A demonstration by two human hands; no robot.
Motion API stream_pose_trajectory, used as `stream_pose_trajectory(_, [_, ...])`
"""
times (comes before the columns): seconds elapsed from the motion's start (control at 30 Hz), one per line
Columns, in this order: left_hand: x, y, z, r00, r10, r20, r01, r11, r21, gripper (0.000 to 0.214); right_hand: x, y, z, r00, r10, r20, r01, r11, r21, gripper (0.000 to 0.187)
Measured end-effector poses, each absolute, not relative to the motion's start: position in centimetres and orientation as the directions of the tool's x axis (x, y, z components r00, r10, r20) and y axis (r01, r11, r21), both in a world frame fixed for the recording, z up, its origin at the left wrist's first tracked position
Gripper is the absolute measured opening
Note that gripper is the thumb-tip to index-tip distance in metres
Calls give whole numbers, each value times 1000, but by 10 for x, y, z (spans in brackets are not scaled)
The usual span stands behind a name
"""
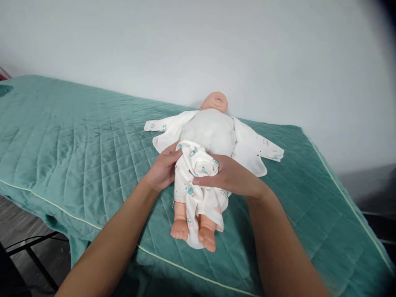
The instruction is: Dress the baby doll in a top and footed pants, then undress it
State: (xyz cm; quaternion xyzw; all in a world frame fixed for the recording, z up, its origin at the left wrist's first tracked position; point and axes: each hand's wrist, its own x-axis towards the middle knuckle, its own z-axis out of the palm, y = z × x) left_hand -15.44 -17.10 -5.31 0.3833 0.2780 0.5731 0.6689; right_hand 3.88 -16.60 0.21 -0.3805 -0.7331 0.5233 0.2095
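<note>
A baby doll (213, 126) lies on its back, its head away from me and its bare feet towards me. White printed baby pants (187, 185) cover its legs, bunched at the waist. My left hand (165, 165) pinches the waist of the pants on the left, thumb on top. On the right, my right hand (224, 175) grips the bunched cloth between thumb and fingers; some of its fingers are hidden. A white baby shirt (250, 146) is spread open under the doll, with both sleeves stretched out and the stuffed torso bare.
A green quilted cover (93, 144) with a pale piped edge lies under the doll. A plain wall (154, 49) rises close behind the doll's head. Black metal bars (40, 264) stand beyond the cover's near left edge, above the floor.
</note>
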Motion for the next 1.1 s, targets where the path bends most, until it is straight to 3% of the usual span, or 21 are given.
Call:
stream_pose_trajectory(0.2, [-152,-177,-48,377,913,156,-350,-15,937,76,25,-164,-14,-227,971,74,55,88,-995,27])
stream_pose_trajectory(0.27, [-150,-179,-47,387,916,109,-297,12,955,62,23,-163,-17,-182,981,72,-46,64,-997,27])
stream_pose_trajectory(0.37, [-149,-181,-49,342,938,49,-372,87,924,39,22,-163,-17,-234,970,68,-118,41,-992,32])
stream_pose_trajectory(0.47, [-149,-179,-50,265,963,59,-494,83,866,38,24,-164,-15,-279,958,72,-106,44,-993,37])
stream_pose_trajectory(0.6, [-151,-174,-51,235,970,68,-588,86,804,34,28,-165,-8,-456,889,29,70,68,-995,44])
stream_pose_trajectory(0.8, [-149,-172,-56,134,989,58,-588,32,808,30,34,-167,1,-614,785,-90,292,120,-949,35])
stream_pose_trajectory(0.9, [-146,-177,-57,116,990,82,-495,-14,869,37,33,-168,-5,-548,836,-24,229,123,-966,32])
stream_pose_trajectory(1.1, [-145,-187,-49,231,956,183,-255,-122,959,68,24,-168,-24,-197,976,94,25,100,-995,24])
